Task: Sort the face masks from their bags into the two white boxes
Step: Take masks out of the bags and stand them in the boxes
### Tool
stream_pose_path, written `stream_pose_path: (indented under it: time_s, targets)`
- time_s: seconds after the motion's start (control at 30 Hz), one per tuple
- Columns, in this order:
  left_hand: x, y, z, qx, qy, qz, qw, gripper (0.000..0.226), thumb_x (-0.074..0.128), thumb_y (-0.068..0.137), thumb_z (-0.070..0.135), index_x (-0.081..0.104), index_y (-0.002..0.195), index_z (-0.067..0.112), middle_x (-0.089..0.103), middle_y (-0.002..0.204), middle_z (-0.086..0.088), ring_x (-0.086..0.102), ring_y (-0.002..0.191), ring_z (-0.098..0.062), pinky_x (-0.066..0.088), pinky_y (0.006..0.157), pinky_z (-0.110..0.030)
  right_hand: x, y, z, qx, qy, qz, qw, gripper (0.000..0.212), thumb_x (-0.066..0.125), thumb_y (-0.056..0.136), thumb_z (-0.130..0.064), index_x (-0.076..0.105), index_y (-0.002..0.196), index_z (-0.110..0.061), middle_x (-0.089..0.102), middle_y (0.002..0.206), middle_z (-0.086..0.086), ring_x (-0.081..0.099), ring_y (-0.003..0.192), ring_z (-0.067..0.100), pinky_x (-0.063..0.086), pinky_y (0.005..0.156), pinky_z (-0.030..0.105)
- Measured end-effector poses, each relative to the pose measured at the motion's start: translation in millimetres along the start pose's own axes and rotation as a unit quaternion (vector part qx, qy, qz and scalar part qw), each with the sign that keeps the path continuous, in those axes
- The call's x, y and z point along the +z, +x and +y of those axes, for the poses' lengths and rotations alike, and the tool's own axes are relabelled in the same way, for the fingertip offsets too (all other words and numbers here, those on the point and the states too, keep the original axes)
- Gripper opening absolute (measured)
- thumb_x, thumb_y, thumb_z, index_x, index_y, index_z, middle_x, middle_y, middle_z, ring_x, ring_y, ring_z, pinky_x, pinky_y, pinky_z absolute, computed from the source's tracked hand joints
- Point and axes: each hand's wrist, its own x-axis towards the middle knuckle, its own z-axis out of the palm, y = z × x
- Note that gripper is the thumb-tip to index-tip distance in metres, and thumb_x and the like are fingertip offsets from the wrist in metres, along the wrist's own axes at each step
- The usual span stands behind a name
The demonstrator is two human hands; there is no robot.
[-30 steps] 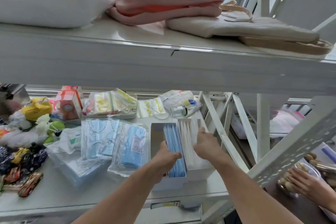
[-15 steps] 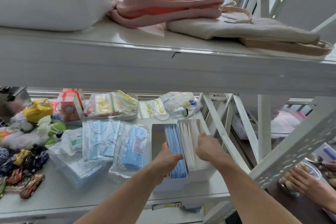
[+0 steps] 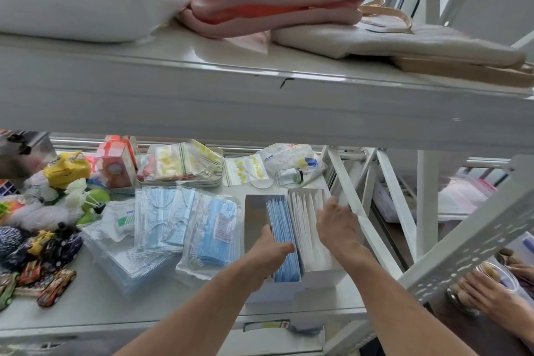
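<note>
On the white metal shelf [image 3: 86, 306] stand two white cardboard boxes, touching each other. The left white box [image 3: 254, 211] holds a row of blue face masks [image 3: 281, 243] standing on edge; the right white box [image 3: 320, 276] holds white face masks [image 3: 306, 225]. The left hand [image 3: 267, 254] is closed around the blue row. The right hand [image 3: 336, 221] lies on the white masks with spread fingers. Left of the boxes lie clear plastic bags of blue masks [image 3: 185, 222].

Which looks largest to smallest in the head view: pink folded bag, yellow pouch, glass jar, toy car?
1. pink folded bag, though it sits nearer the camera
2. yellow pouch
3. toy car
4. glass jar, close to the car
</note>
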Motion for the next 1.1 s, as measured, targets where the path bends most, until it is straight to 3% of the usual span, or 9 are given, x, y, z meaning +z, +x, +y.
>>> stream_pose_path:
  time_s: [0.13, 0.4, 0.5, 0.7, 0.8, 0.87, 0.97, 1.03, 1.1]
  targets:
    - [-1, 0, 0, -0.002, 0.001, 0.001, 1.000, 0.064, 0.058, 0.098, 0.023, 0.021, 0.150, 0.023, 0.048, 0.117, -0.001, 0.051, 0.087, -0.010, 0.040, 0.061, -0.024, -12, 11, 3, -0.027, -0.056, -0.003, 0.998, 0.014, 0.047, 0.099, -0.015, 0.060, 0.099, -0.009, 0.072, 0.094, 0.010, 0.072, 0.086, 0.027, 0.047, 0.065, 0.031]
    - [-2, 3, 0, -0.008, 0.008, -0.008, 1.000, 0.066, 0.059, 0.096, 0.026, 0.021, 0.150, 0.024, 0.052, 0.116, -0.001, 0.054, 0.091, -0.013, 0.042, 0.063, -0.025, -5, 13, 1, -0.018, -0.064, -0.093, 0.993, 0.024, 0.047, 0.098, -0.014, 0.062, 0.112, -0.003, 0.069, 0.110, 0.018, 0.067, 0.102, 0.034, 0.054, 0.082, 0.037]
    - [-3, 3, -1, -0.004, 0.012, -0.007, 1.000, 0.066, 0.058, 0.097, 0.026, 0.019, 0.151, 0.024, 0.045, 0.102, 0.006, 0.051, 0.086, -0.010, 0.043, 0.063, -0.024, -4, 9, 3, -0.017, -0.063, -0.076, 0.995, 0.024, 0.047, 0.097, -0.015, 0.063, 0.110, -0.003, 0.070, 0.108, 0.018, 0.068, 0.100, 0.035, 0.054, 0.081, 0.038]
    - [-2, 4, 0, -0.006, 0.015, -0.011, 1.000, 0.064, 0.058, 0.097, 0.027, 0.021, 0.149, 0.024, 0.048, 0.110, 0.001, 0.051, 0.086, -0.011, 0.041, 0.061, -0.023, -9, 1, 1, -0.022, -0.081, -0.127, 0.988, 0.023, 0.049, 0.093, -0.016, 0.062, 0.109, -0.005, 0.068, 0.109, 0.015, 0.066, 0.101, 0.033, 0.052, 0.082, 0.036]
    - [-4, 4, -1, -0.004, 0.012, -0.013, 1.000, 0.062, 0.059, 0.097, 0.027, 0.023, 0.147, 0.023, 0.049, 0.108, 0.001, 0.052, 0.085, -0.011, 0.042, 0.060, -0.023, -13, 3, 1, -0.004, -0.072, -0.169, 0.983, 0.013, 0.051, 0.088, -0.018, 0.058, 0.096, -0.011, 0.067, 0.096, 0.011, 0.065, 0.090, 0.030, 0.051, 0.074, 0.035]
    - [-2, 7, -3, 0.001, 0.007, -0.010, 1.000, 0.064, 0.060, 0.096, 0.026, 0.022, 0.147, 0.022, 0.051, 0.113, 0.000, 0.054, 0.092, -0.014, 0.049, 0.070, -0.026, -16, 5, 2, 0.012, -0.054, -0.212, 0.976, 0.012, 0.050, 0.082, -0.015, 0.057, 0.088, -0.009, 0.063, 0.080, 0.005, 0.065, 0.079, 0.026, 0.052, 0.067, 0.031]
    - [4, 9, -9, 0.070, 0.112, 0.069, 0.989, 0.085, 0.062, 0.093, 0.031, 0.007, 0.156, 0.022, 0.033, 0.151, -0.005, 0.043, 0.130, -0.024, 0.042, 0.099, -0.032, -21, 6, 4, 0.035, 0.042, -0.270, 0.961, 0.013, 0.047, 0.080, -0.013, 0.059, 0.082, -0.008, 0.067, 0.078, 0.008, 0.062, 0.063, 0.020, 0.048, 0.052, 0.025]
    - [12, 9, -10, 0.180, 0.219, 0.154, 0.947, 0.088, 0.060, 0.093, 0.034, 0.003, 0.159, 0.021, 0.016, 0.162, -0.003, 0.022, 0.148, -0.023, 0.026, 0.119, -0.035, -22, 7, 9, 0.036, 0.125, -0.310, 0.942, 0.015, 0.048, 0.082, -0.014, 0.061, 0.084, -0.007, 0.068, 0.083, 0.010, 0.060, 0.059, 0.020, 0.047, 0.049, 0.025]
    - [20, 10, -2, 0.283, 0.280, 0.186, 0.898, 0.075, 0.056, 0.093, 0.031, 0.018, 0.157, 0.023, 0.016, 0.163, -0.001, 0.015, 0.151, -0.021, 0.019, 0.123, -0.036, -23, 4, 19, 0.024, 0.201, -0.339, 0.919, 0.019, 0.050, 0.087, -0.016, 0.066, 0.092, -0.006, 0.069, 0.092, 0.010, 0.067, 0.067, 0.022, 0.056, 0.053, 0.029]
